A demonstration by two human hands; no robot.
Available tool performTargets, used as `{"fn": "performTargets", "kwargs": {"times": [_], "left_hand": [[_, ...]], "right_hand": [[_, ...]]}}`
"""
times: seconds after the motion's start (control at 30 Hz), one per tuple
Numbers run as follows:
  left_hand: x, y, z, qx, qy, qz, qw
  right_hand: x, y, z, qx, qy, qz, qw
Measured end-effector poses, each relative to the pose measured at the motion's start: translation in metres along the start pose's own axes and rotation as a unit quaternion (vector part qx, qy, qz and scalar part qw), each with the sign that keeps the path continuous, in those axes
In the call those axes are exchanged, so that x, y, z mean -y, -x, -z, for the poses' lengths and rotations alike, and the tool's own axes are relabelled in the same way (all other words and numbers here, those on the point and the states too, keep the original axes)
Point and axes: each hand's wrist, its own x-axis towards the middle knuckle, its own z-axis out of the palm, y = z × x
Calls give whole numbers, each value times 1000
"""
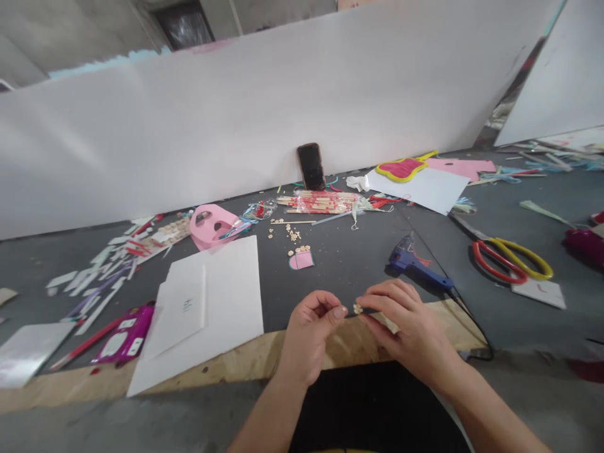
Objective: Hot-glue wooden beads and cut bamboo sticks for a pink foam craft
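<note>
Near the table's front edge, my right hand pinches a small pale flower-shaped piece between thumb and fingertips. My left hand is closed just to its left, thumb against finger, with a tiny pale bit at the tip; its kind is too small to make out. Beyond the hands lies a small pink rounded piece with a dark edge and several pale flower pieces along its top. More loose pale pieces are scattered behind it. A blue hot glue gun rests to the right of my right hand.
Red-and-yellow-handled scissors lie at the right, the glue gun's cord near the front edge. White sheets, a pink mask-like cutout and a purple packet are at the left. A phone leans on the white board.
</note>
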Motion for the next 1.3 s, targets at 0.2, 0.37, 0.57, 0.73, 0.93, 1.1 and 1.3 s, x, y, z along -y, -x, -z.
{"fn": "performTargets", "kwargs": {"times": [0.2,0.37,0.57,0.73,0.93,1.1,1.3], "left_hand": [[-2,0,6,-21,0,0,1000],[-3,0,8,-19,8,3,1000],[-4,-1,10,-27,18,9,999],[-4,-3,12,-25,27,11,999],[-3,-4,13,-23,35,13,999],[-3,-3,14,-23,34,10,999],[-2,-3,17,-25,34,9,999]], "right_hand": [[-24,3,-11,89,46,-17,995],[-39,-5,-16,176,49,-8,983],[-44,-6,-13,178,51,6,983],[-36,6,-17,106,104,-60,987],[-23,8,-31,75,194,-109,972],[-23,5,-33,84,202,-104,970],[-30,11,-32,82,181,-97,975]]}}
